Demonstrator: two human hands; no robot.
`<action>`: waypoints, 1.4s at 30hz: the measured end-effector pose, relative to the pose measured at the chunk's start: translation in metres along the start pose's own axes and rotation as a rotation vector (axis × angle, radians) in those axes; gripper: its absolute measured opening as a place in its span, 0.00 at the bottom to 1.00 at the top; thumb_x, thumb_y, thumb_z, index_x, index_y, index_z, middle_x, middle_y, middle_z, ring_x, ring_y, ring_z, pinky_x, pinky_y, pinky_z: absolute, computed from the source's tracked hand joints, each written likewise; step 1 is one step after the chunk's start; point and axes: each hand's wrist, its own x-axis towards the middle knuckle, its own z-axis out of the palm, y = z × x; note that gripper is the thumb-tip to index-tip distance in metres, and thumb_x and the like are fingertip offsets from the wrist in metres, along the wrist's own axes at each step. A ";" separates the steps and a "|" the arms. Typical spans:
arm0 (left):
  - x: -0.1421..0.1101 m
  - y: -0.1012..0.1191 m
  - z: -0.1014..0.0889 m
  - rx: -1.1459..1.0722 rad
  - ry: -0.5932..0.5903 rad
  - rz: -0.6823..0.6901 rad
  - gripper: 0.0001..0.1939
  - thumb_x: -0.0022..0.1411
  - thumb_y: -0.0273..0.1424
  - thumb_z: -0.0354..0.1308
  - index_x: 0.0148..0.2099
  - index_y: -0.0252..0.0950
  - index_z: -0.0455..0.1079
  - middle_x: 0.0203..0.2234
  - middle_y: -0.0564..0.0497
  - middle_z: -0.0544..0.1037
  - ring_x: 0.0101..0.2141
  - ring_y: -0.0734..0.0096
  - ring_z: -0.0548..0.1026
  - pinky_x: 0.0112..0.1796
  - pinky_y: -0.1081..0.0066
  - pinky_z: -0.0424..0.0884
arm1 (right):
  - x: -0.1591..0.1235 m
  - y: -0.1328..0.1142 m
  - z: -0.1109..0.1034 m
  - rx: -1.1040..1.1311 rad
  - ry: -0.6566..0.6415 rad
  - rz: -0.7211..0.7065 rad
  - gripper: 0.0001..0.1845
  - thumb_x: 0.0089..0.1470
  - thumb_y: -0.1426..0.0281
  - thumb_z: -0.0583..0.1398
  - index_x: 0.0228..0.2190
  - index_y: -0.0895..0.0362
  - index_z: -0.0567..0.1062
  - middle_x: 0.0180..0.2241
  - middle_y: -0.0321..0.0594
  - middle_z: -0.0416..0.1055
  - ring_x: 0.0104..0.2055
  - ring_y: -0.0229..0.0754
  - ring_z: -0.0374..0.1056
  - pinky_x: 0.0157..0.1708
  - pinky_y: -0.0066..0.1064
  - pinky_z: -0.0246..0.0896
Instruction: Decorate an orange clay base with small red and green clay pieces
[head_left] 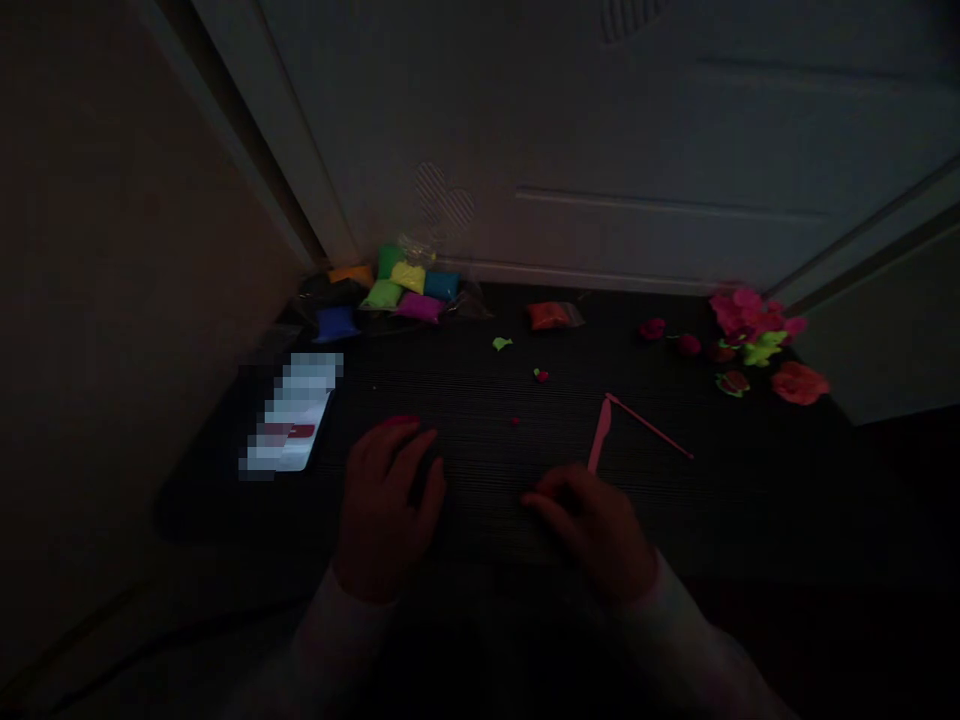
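My left hand (390,490) rests palm down on the dark table (465,500), its fingers apart. Just past its fingertips a magenta piece (401,420), which looks like modelling clay, shows in part. My right hand (596,525) is closed in a pinch, thumb against index finger, low over the table; the dim light hides what is between them. Right behind it lies a pink plastic clay knife (601,432), and a thin pink stick tool (652,428) meets its tip. A tiny red bit (515,421) and a small red-and-green piece (541,376) lie between the hands, farther back.
Bags of coloured clay (409,277) are piled at the back left. An orange-red packet (551,316) and a green scrap (502,344) lie mid-table. Pink clay flowers (750,315) and an orange one (800,383) stand right. A lit phone (300,410) is at left, a white panel (562,140) behind.
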 end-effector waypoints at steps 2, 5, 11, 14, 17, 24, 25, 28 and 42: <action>-0.001 -0.003 0.003 0.035 -0.023 -0.032 0.13 0.56 0.27 0.52 0.45 0.33 0.65 0.40 0.43 0.70 0.43 0.59 0.67 0.45 0.56 0.64 | 0.002 0.002 0.005 -0.042 -0.009 -0.048 0.06 0.50 0.66 0.58 0.24 0.55 0.71 0.23 0.37 0.71 0.26 0.39 0.67 0.28 0.32 0.64; -0.003 -0.011 0.005 0.061 -0.020 -0.083 0.13 0.56 0.28 0.51 0.45 0.35 0.65 0.39 0.44 0.70 0.42 0.59 0.67 0.44 0.55 0.64 | 0.003 0.005 0.009 -0.083 -0.035 -0.128 0.06 0.52 0.71 0.55 0.30 0.56 0.72 0.29 0.40 0.73 0.32 0.41 0.69 0.34 0.35 0.65; -0.004 -0.013 0.005 0.060 -0.005 -0.122 0.13 0.56 0.28 0.51 0.45 0.34 0.66 0.40 0.44 0.69 0.45 0.58 0.65 0.47 0.57 0.61 | 0.002 0.009 0.012 -0.140 -0.031 -0.202 0.18 0.54 0.79 0.46 0.44 0.58 0.67 0.37 0.44 0.72 0.40 0.40 0.68 0.40 0.34 0.66; -0.004 -0.012 0.006 0.060 -0.019 -0.140 0.14 0.56 0.28 0.51 0.46 0.35 0.66 0.41 0.43 0.69 0.46 0.57 0.65 0.48 0.56 0.60 | 0.001 0.009 0.013 -0.187 -0.018 -0.204 0.12 0.54 0.75 0.50 0.40 0.59 0.69 0.33 0.43 0.72 0.36 0.41 0.68 0.35 0.34 0.67; -0.005 -0.013 0.007 0.071 -0.016 -0.133 0.14 0.56 0.28 0.51 0.46 0.34 0.66 0.42 0.42 0.68 0.46 0.56 0.64 0.48 0.55 0.60 | 0.004 0.009 0.014 -0.235 -0.010 -0.205 0.06 0.53 0.70 0.55 0.31 0.58 0.72 0.28 0.41 0.71 0.31 0.40 0.67 0.31 0.33 0.66; -0.007 -0.015 0.010 0.092 0.027 -0.130 0.13 0.56 0.29 0.51 0.44 0.33 0.67 0.42 0.42 0.68 0.45 0.56 0.64 0.47 0.56 0.61 | -0.007 0.008 0.010 -0.403 0.014 -0.272 0.12 0.54 0.69 0.54 0.39 0.57 0.73 0.43 0.43 0.71 0.42 0.47 0.64 0.39 0.43 0.58; -0.008 -0.015 0.011 0.091 0.028 -0.128 0.13 0.56 0.29 0.51 0.44 0.33 0.67 0.42 0.42 0.68 0.45 0.56 0.64 0.47 0.56 0.61 | -0.013 0.007 0.009 -0.458 0.000 -0.285 0.14 0.54 0.68 0.53 0.42 0.57 0.71 0.46 0.42 0.70 0.45 0.49 0.63 0.42 0.45 0.55; -0.008 -0.015 0.011 0.091 0.031 -0.114 0.13 0.57 0.29 0.51 0.43 0.31 0.68 0.41 0.41 0.69 0.45 0.56 0.64 0.46 0.56 0.62 | -0.026 0.000 0.008 -0.593 -0.088 -0.332 0.21 0.55 0.62 0.51 0.48 0.57 0.66 0.51 0.39 0.65 0.53 0.48 0.57 0.50 0.47 0.46; -0.008 -0.017 0.013 0.089 0.018 -0.118 0.13 0.56 0.29 0.51 0.43 0.30 0.68 0.41 0.40 0.69 0.45 0.55 0.64 0.46 0.55 0.61 | -0.034 0.000 0.003 -0.658 -0.163 -0.291 0.31 0.55 0.55 0.48 0.53 0.63 0.60 0.54 0.43 0.61 0.57 0.46 0.53 0.55 0.45 0.37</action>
